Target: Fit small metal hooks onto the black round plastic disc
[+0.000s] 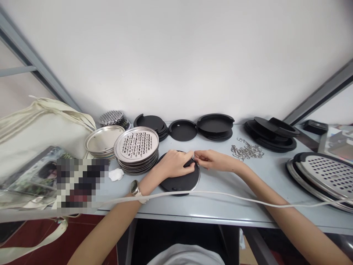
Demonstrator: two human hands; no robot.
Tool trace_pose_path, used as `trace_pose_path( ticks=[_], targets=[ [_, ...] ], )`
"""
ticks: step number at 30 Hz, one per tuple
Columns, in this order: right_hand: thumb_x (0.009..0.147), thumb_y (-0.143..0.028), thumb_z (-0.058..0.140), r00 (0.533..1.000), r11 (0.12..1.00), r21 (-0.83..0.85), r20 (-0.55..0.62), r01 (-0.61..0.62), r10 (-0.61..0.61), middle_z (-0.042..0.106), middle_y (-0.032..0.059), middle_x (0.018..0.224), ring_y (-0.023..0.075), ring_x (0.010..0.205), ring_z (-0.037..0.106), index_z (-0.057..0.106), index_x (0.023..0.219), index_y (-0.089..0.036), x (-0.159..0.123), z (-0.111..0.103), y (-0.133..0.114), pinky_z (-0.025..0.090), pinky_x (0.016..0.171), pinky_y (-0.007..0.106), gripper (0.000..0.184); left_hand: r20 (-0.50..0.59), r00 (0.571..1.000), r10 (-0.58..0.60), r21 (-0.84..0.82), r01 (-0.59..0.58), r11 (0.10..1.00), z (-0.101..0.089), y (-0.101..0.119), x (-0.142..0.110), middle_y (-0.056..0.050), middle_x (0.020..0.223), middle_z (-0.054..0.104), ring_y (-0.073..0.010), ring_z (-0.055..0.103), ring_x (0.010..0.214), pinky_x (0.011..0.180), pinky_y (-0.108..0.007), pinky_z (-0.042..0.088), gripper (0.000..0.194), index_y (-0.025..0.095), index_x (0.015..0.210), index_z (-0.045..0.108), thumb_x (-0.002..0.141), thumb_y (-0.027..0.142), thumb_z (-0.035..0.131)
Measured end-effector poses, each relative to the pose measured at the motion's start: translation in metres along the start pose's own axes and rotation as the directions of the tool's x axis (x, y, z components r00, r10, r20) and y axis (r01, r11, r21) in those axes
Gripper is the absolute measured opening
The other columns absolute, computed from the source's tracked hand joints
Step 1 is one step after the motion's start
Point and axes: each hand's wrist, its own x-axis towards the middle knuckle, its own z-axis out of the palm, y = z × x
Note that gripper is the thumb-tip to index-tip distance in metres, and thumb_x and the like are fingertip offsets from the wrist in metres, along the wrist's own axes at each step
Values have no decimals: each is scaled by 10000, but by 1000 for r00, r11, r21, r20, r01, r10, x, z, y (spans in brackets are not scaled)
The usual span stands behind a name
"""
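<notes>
A round black disc [180, 180] with a thin metal rim along its right side lies on the table in front of me. My left hand [178, 163], with a watch on its wrist, rests over the disc and grips its upper right part, fingers curled. There my right hand [208, 160] pinches a small shiny metal piece [193, 158], which looks like a bent wire clip; the fingertips hide most of it. Both hands meet at the disc's edge. To the right lies a loose pile of wire clips [246, 151].
Grater discs [137, 144] and plain metal discs [104, 140] stand stacked at left, beside a white scrap [116, 174]. Black round parts [215, 123] line the wall. Perforated discs [328, 173] lie at right. A white cable [220, 193] crosses in front; a cream bag [41, 121] sits far left.
</notes>
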Motion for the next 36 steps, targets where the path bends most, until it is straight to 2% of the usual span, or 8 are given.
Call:
trace_pose_path(
  ticks=[8, 16, 21, 24, 27, 30, 32, 36],
  targets=[
    [828, -261, 429, 1000, 998, -58, -19, 14, -15, 350, -65, 576, 86, 523, 283, 394, 678, -199, 0, 2, 4, 249, 485, 224, 166, -6, 1000, 5, 15, -4, 1000, 0, -1, 0, -10, 695, 639, -189, 616, 621, 545, -264, 350, 141, 194, 864, 501, 855, 328, 460],
    [824, -248, 433, 998, 999, -5, -47, 50, -50, 355, -78, 558, 84, 507, 289, 388, 724, -206, 1, -1, 7, 264, 483, 215, 118, 10, 1000, 13, 17, -13, 1000, 1, -2, 0, -27, 712, 649, -196, 626, 642, 557, -264, 361, 180, 185, 872, 508, 872, 354, 445],
    [842, -300, 439, 998, 994, 100, -44, 47, -43, 491, -48, 576, 98, 531, 449, 446, 747, -188, 0, -8, 5, 356, 535, 226, 147, 7, 998, 61, 25, -61, 998, 0, -3, -1, -22, 699, 640, -192, 618, 622, 568, -262, 374, 166, 183, 870, 510, 869, 339, 453],
    [863, -373, 448, 994, 989, 141, -107, 41, -26, 505, -37, 581, 110, 551, 480, 488, 749, -177, -6, -8, 4, 383, 554, 236, 231, 2, 995, 100, 14, -100, 995, -3, -1, -3, -13, 682, 630, -179, 607, 607, 571, -258, 372, 158, 186, 856, 518, 858, 333, 460],
    [887, -470, 419, 981, 981, 189, -192, 36, 1, 497, -38, 562, 110, 543, 468, 496, 752, -175, -16, 3, 2, 394, 573, 245, 333, 6, 991, 133, 6, -133, 991, -5, 2, -5, -8, 639, 609, -165, 585, 576, 563, -251, 361, 162, 185, 814, 532, 843, 332, 469],
    [906, -516, 365, 952, 969, 242, -304, 43, 34, 465, -42, 562, 106, 540, 445, 446, 702, -185, -24, 28, 0, 394, 581, 246, 397, 3, 983, 185, -12, -185, 983, -7, 7, -7, -8, 630, 607, -161, 573, 566, 553, -249, 343, 186, 181, 801, 539, 842, 350, 474],
    [910, -515, 357, 940, 971, 237, -339, 45, 39, 468, -34, 591, 110, 557, 442, 454, 702, -183, -26, 46, -2, 391, 579, 246, 404, -10, 976, 217, -29, -217, 976, -8, 9, -8, -7, 656, 620, -158, 575, 575, 554, -246, 339, 179, 182, 814, 542, 848, 343, 471],
    [928, -467, 316, 864, 987, 154, -501, 38, 45, 493, -20, 635, 128, 598, 461, 485, 747, -184, -22, 68, -4, 391, 587, 250, 376, -15, 969, 248, -20, -248, 969, -8, 9, -9, -9, 660, 619, -154, 569, 574, 550, -249, 335, 163, 185, 807, 553, 832, 331, 484]
  ],
)
